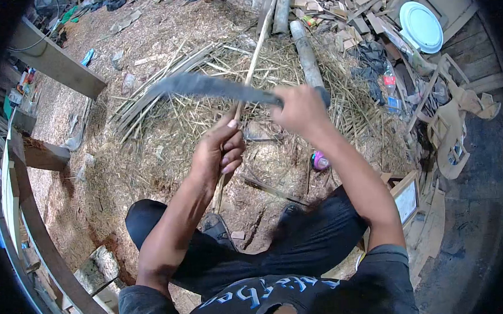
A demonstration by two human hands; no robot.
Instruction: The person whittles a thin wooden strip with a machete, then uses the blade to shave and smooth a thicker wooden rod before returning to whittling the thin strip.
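Note:
My right hand (301, 110) is closed around the dark handle of a machete (208, 86). Its broad blade reaches to the left and is blurred, crossing a long, thin bamboo strip (256, 50). Wrapped around that strip, below the blade, is my left hand (221, 147). The strip slants from near my foot up toward the far debris. Whether the blade's edge touches the strip I cannot tell.
Beyond my hands lies a heap of split bamboo strips (184, 66) and shavings. A round pole (307, 54) lies behind it. Wood scraps (340, 10) fill the back right, near a white plastic lid (421, 27). A pink and black object (320, 161) sits by my right knee.

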